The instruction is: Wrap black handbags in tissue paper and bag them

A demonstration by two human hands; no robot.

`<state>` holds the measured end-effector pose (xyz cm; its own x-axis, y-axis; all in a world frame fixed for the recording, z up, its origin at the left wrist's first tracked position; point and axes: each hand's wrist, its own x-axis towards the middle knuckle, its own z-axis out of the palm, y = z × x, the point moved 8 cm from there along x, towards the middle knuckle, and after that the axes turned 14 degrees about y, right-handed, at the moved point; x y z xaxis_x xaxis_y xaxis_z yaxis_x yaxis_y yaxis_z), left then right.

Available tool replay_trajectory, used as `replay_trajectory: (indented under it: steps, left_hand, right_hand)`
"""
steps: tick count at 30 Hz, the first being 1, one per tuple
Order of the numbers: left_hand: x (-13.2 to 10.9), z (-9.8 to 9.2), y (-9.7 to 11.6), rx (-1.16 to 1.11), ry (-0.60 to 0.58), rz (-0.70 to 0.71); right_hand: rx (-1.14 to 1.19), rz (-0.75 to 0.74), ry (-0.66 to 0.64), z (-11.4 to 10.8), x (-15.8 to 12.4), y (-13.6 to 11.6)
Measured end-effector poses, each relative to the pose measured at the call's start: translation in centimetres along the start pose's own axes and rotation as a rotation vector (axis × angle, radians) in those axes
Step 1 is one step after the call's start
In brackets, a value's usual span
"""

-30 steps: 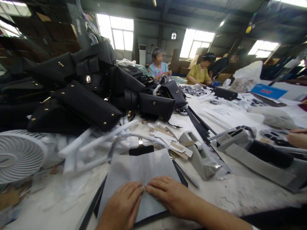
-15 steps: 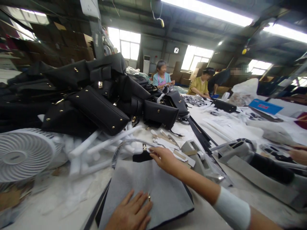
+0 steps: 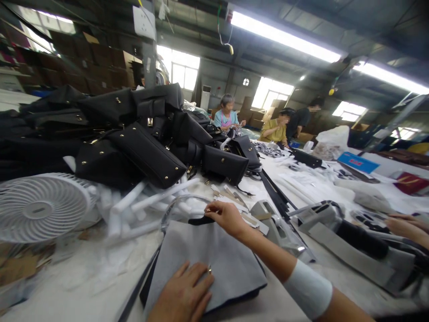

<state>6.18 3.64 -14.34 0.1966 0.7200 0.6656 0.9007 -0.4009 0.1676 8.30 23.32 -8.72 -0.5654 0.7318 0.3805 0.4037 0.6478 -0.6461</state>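
Note:
A handbag with a grey panel facing up [image 3: 237, 264] and dark edges lies on the table in front of me. My left hand [image 3: 184, 290] rests flat on the panel, fingers spread, beside a small gold-coloured fitting [image 3: 210, 270]. At the bag's far edge, my right hand [image 3: 226, 218] pinches a black flap [image 3: 200, 221] between thumb and fingers. The fingers cover the flap's metal clasp. A handle wrapped in clear plastic [image 3: 165, 214] arches behind the bag.
Black handbags [image 3: 147, 154] are heaped at the back left. A white fan [image 3: 43, 208] stands at the left near white foam tubes [image 3: 147, 199]. Cardboard strips [image 3: 231, 195] lie beyond my right hand. Another person's hand [image 3: 407, 226] is at the far right, beside an unfinished grey bag [image 3: 355, 250].
My right hand has shifted slightly toward the clasp and now covers it, and the flap appears lower. My left hand stays on the grey panel. The camera view has tilted up a little.

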Motion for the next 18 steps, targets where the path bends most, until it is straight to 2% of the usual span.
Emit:
replay_trajectory:
  steps: [3,5,7,9,12,16,18]
  left_hand:
    - [0.2,-0.1,-0.3,-0.055,-0.018,-0.106]
    - [0.3,-0.3,-0.3,-0.056,-0.003,-0.114]
    - [0.4,-0.5,-0.2,-0.033,0.024,-0.103]
    - [0.3,-0.7,0.1,0.008,0.059,-0.062]
    - [0.3,-0.8,0.5,0.086,0.108,0.037]
    - [0.0,-0.4,-0.1,0.195,0.154,0.212]
    - [-0.6,0.5,-0.4,0.203,0.135,0.325]
  right_hand:
    - [-0.045,-0.098,0.059,-1.3,-2.7,-1.1]
    - [-0.098,-0.243,0.103,-1.4,-4.9,-1.9]
    - [-0.146,-0.396,0.077,-0.6,-7.4,-2.5]
    - [-0.154,-0.461,-0.005,0.4,-9.4,-2.5]
    - [-0.104,-0.404,-0.041,0.8,-10.8,-1.7]
    - [-0.023,-0.228,0.052,0.2,-11.1,0.5]
    - [-0.032,-0.195,0.069,0.3,-11.8,1.5]
